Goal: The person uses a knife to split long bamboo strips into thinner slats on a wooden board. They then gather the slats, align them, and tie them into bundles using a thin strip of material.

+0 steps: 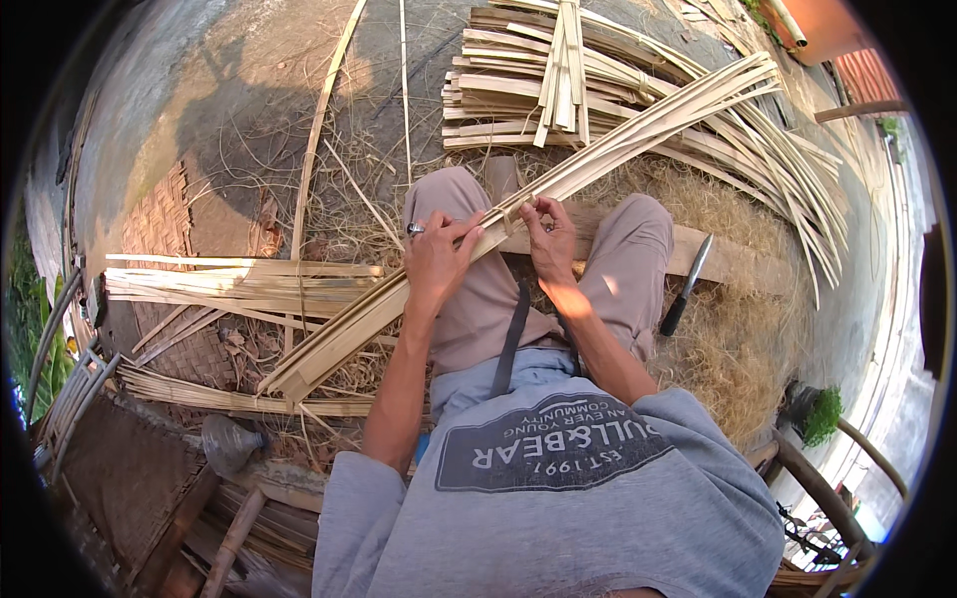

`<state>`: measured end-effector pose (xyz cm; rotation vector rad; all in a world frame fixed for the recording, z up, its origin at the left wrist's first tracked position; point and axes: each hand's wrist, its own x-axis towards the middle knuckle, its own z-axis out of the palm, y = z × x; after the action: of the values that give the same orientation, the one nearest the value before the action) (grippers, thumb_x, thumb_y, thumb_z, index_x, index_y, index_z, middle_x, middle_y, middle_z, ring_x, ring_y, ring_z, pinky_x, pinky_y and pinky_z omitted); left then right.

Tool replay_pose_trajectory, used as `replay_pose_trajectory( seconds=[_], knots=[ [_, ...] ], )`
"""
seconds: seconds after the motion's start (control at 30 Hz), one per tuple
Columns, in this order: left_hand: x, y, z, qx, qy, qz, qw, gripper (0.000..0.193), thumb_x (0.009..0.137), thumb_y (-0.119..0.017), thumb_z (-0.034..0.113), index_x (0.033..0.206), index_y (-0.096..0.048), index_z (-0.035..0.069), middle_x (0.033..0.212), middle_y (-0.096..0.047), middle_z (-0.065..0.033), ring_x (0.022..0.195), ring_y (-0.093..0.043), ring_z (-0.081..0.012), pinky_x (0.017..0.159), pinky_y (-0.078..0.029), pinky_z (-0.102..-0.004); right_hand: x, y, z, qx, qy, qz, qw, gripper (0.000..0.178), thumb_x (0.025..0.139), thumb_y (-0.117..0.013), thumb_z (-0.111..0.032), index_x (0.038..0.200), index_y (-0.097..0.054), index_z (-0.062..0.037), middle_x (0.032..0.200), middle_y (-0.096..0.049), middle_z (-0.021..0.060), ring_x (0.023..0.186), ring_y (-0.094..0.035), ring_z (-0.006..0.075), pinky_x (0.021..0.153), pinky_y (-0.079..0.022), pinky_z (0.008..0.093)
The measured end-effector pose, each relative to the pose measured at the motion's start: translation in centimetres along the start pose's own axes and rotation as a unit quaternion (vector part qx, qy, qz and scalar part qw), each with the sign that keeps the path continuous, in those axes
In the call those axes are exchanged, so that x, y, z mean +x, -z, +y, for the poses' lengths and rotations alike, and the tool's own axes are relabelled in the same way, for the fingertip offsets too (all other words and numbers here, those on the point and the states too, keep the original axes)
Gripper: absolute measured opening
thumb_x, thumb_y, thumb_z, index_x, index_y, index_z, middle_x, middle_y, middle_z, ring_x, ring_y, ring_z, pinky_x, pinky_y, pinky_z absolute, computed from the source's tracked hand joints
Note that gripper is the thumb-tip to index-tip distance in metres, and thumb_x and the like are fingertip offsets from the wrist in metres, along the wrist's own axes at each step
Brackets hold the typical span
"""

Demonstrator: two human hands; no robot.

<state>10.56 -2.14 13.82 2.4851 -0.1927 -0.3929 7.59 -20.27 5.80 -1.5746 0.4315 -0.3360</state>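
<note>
A long bundle of split bamboo strips lies slantwise across my lap, its near end low on the left and its far end up on the right. My left hand, with a ring on one finger, grips the bundle over my left knee. Close by, my right hand is at the bundle's right edge, thumb and fingertips pinched together. Whatever those fingertips hold is too small to make out. A knife with a black handle lies to the right of my right knee, blade pointing away.
Large stacks of bamboo strips lie ahead. More strips rest on the left, near woven matting. Fine shavings cover the ground at right. A wooden plank lies beyond my knees. A plastic bottle sits at lower left.
</note>
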Motion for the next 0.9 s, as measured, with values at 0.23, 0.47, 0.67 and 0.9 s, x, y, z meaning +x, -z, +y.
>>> replay_pose_trajectory(
  seconds=[0.23,0.47,0.67,0.9],
  knots=[
    [-0.3,-1.1,-0.8,0.016,-0.045,0.063,0.997,0.031,0.093,-0.068,0.038,0.122,-0.075,0.031,0.099,-0.061,-0.005,0.09,-0.064,-0.0287,0.083,-0.049,-0.0444,-3.0,-2.1,-2.0,0.183,-0.215,0.081,0.956,0.015,0.098,-0.069,-0.018,0.102,-0.062,-0.0056,0.066,-0.054,-0.0065,0.053,-0.039,0.0009,0.045,-0.028,0.0224],
    [-0.4,-1.7,-0.8,0.019,-0.079,0.098,0.992,0.037,0.089,-0.072,0.039,0.125,-0.073,0.032,0.1,-0.063,-0.0026,0.09,-0.063,-0.0247,0.081,-0.047,-0.0422,-3.3,-3.2,-1.5,0.155,-0.255,0.026,0.954,0.02,0.096,-0.073,-0.021,0.096,-0.058,-0.0073,0.062,-0.052,-0.0054,0.048,-0.04,0.0026,0.043,-0.03,0.0232],
    [-1.0,-0.5,-0.6,0.125,-0.188,0.052,0.973,0.051,0.092,-0.068,0.043,0.142,-0.058,0.04,0.113,-0.063,-0.0004,0.085,-0.066,-0.023,0.082,-0.046,-0.0433,-1.6,0.5,-3.3,0.075,-0.288,-0.113,0.948,0.027,0.091,-0.079,-0.027,0.099,-0.068,-0.0042,0.069,-0.058,-0.003,0.053,-0.047,0.0048,0.047,-0.034,0.0232],
    [-0.3,-0.1,0.1,0.126,-0.158,-0.014,0.979,0.058,0.09,-0.07,0.045,0.146,-0.054,0.04,0.118,-0.062,0.0005,0.096,-0.066,-0.0243,0.082,-0.051,-0.043,0.4,2.2,-3.7,-0.112,-0.051,-0.091,0.988,0.022,0.089,-0.078,-0.019,0.104,-0.075,-0.0036,0.072,-0.06,0.0018,0.065,-0.051,0.0102,0.059,-0.042,0.0266]
  ],
)
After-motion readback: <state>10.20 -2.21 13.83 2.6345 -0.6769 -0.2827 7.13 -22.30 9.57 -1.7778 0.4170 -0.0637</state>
